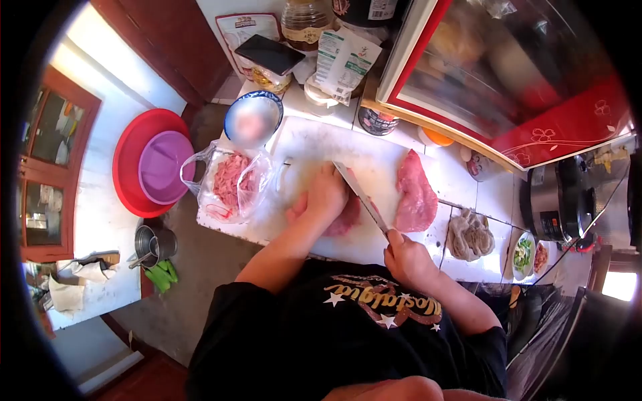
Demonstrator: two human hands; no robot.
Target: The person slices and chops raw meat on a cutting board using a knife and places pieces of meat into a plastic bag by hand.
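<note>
My right hand (409,259) is closed around the handle of a kitchen knife (364,200), whose long blade slants up and left over the white cutting board (314,137). Beside the blade, my left hand (328,195) presses down on a piece of raw meat (344,219), fingers curled against it and partly covering it. The knife's edge is at the right side of that piece; whether it is cutting in, I cannot tell. Right of the knife lies a larger slab of raw meat (416,192). At the board's left end, a clear plastic bag (257,190) holds sliced meat (232,182).
A blue-rimmed bowl (274,100) stands behind the bag. Packets, jars and a phone (269,55) crowd the back. A red-framed cabinet (461,73) rises at the back right. A crumpled cloth (470,235) and small plates (523,256) lie right; a red basin (127,167) sits left.
</note>
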